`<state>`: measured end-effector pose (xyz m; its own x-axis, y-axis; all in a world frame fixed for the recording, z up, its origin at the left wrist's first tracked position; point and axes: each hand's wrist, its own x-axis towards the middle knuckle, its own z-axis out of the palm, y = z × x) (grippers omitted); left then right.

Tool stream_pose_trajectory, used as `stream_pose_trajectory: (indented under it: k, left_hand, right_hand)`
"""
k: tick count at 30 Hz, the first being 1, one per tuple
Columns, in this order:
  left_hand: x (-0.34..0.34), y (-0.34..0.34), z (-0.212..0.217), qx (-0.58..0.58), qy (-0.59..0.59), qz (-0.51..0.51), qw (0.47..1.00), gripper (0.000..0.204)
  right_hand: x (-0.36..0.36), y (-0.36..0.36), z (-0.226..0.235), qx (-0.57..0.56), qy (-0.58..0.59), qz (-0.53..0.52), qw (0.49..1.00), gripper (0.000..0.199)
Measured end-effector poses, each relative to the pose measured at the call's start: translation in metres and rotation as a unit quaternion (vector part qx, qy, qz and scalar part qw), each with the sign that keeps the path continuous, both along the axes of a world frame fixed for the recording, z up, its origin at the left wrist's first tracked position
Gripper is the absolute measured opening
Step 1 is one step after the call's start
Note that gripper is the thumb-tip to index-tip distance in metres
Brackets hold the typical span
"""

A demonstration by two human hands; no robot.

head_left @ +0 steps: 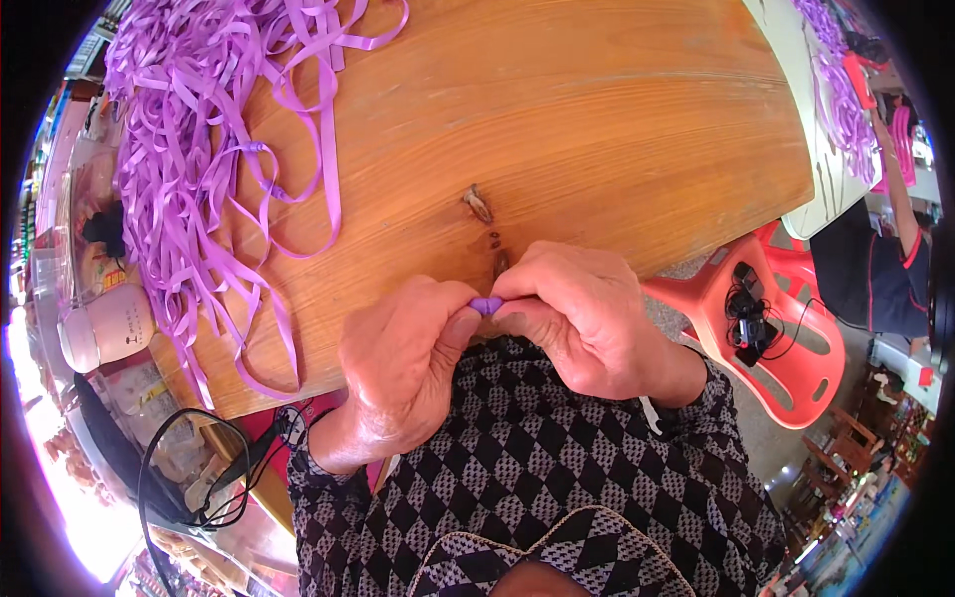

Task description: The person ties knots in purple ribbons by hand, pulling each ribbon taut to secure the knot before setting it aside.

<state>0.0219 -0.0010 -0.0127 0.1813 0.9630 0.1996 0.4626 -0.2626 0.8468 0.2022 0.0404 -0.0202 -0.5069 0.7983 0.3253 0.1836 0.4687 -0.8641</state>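
Note:
Between my two hands, just above the table's front edge, is a small rounded purple piece (486,306). My left hand (406,343) is closed and pinches its left end between thumb and index finger. The right end is pinched the same way by my right hand (577,316), also closed. My fingers hide most of the piece, so I cannot tell whether it is a folded ribbon or a small fitting. A big tangled heap of flat purple ribbons (184,129) lies at the table's left, with loose loops reaching toward the middle.
The wooden table (597,119) has a dark knot mark near its front edge. A pinkish jar (107,328) and black cables (214,478) are at the left. On the right, a red plastic stool (786,348) bears a black cabled device; another person (870,269) is beside more purple ribbons.

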Motion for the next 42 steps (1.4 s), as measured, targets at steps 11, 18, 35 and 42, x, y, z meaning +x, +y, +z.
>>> stream_pose_trajectory:
  k: [11, 18, 35, 42]
  left_hand:
    - [-0.001, 0.005, -0.004, 0.051, 0.028, -0.043, 0.997, 0.011]
    - [0.010, -0.006, -0.010, 0.081, 0.111, 0.017, 0.990, 0.008]
    - [0.002, 0.002, 0.000, -0.111, -0.122, 0.040, 0.986, 0.012]
    - [-0.001, 0.001, 0.004, -0.216, -0.233, 0.006, 0.948, 0.020]
  right_hand:
    - [0.002, 0.007, -0.003, 0.066, 0.008, 0.034, 0.997, 0.016]
    - [-0.002, 0.003, -0.007, 0.163, -0.014, 0.000, 0.987, 0.031]
    - [-0.007, 0.007, -0.010, 0.150, 0.003, -0.014, 0.989, 0.026]
    - [-0.002, 0.005, -0.004, 0.119, -0.016, 0.000, 0.993, 0.022]
